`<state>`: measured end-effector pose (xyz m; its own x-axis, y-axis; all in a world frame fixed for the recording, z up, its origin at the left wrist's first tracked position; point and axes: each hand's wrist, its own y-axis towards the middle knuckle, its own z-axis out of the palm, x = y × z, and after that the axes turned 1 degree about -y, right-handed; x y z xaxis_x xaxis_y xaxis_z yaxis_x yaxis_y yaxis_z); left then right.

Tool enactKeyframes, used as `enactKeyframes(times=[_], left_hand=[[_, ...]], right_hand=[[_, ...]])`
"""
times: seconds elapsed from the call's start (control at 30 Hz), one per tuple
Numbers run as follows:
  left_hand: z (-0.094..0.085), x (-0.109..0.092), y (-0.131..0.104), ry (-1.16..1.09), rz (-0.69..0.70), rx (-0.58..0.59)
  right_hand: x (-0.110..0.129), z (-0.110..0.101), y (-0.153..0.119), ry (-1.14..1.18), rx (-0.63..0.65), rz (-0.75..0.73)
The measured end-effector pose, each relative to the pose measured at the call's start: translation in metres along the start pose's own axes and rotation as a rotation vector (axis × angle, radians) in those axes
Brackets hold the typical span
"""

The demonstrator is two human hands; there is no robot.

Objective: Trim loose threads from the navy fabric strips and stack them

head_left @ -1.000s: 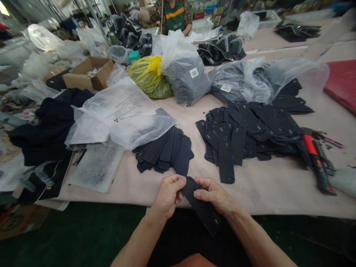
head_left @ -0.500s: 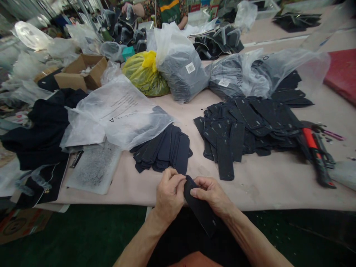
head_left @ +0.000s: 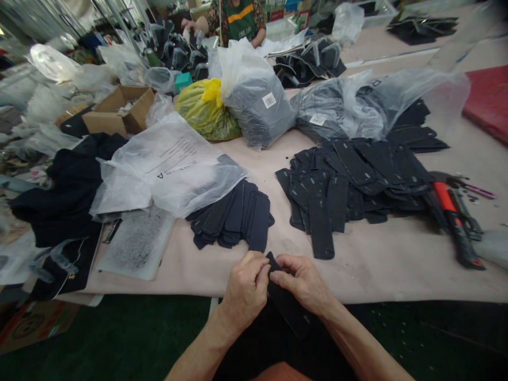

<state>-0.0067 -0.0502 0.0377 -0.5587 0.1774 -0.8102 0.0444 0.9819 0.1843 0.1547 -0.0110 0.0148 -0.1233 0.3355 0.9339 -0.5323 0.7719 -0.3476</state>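
A: Where is the dark strip [head_left: 289, 311]?
B: In the lower middle of the frame, slanting from its top end down to the right. The top end overlaps the near edge of the pink surface [head_left: 190, 275], and the rest hangs below that edge.

A: And the hands?
B: Both are on it, close together. The left hand [head_left: 246, 286] pinches the top end with bent fingers; the right hand [head_left: 304, 281] grips just beside it, thumb on the face of the strip. Whether the fingertips touch each other, I can't tell.

A: What lies just beyond them?
B: A small pile of strips [head_left: 234, 218] near the centre, fanned out and partly under a white plastic bag [head_left: 174, 164]. Right of centre is a bigger, looser pile [head_left: 359, 180].

A: Anything at the right side?
B: A hammer [head_left: 452, 225] with a red and black handle, just beside that bigger pile.

A: And on the left?
B: A pale board [head_left: 137, 246] with dark specks, near a crumpled black cloth [head_left: 73, 182]. Further up sit an open cardboard box [head_left: 117, 114] and a yellow bag [head_left: 208, 116]. At the top centre, another person [head_left: 240, 21] in a green apron.
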Motion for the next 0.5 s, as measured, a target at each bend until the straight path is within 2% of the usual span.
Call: enactKeyframes(times=[0.13,0.3,0.4,0.5], left_hand=[[0.001,0.0,0.001,0.028,0.018,0.028],[0.012,0.004,-0.004,0.157,0.041,0.008],[0.018,0.005,-0.006,0.179,0.02,-0.05],[0.018,0.009,-0.002,0.158,-0.05,-0.118]], right_hand=[[0.0,0.001,-0.002,-0.04,-0.012,-0.006],[0.003,0.003,-0.001,-0.122,-0.076,-0.046],[0.003,0.003,-0.001,-0.055,-0.056,-0.024],[0.002,0.004,-0.001,0.093,-0.01,0.073]])
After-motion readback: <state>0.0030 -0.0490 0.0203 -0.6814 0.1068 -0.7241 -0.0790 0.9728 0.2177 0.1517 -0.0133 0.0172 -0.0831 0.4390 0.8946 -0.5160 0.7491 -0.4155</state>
